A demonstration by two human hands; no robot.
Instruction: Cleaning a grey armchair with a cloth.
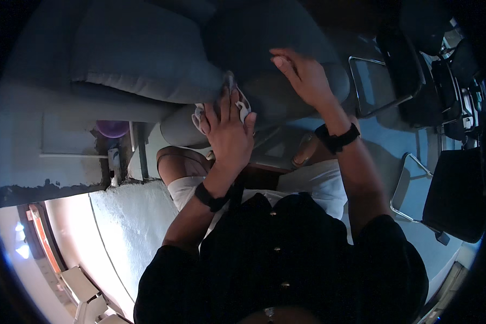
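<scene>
My left hand (231, 139) lies palm down on a crumpled light cloth (243, 110), pressing it against the grey upholstered sofa (182, 125) near the seat's front edge. Its fingers point away from me, and parts of the cloth show on both sides of them. Under the palm the cloth is hidden. My right hand (305, 77) is raised above the sofa's dark seat to the right, thumb and fingers loosely bent, with nothing seen in it. Just left of the cloth sits a large grey cushion (146, 69).
Black chairs with metal frames (453, 194) stand on the right, more of them farther back (401, 81). A purple round object (112, 128) is at the left by a worn wall edge. My knees are close to the sofa's front.
</scene>
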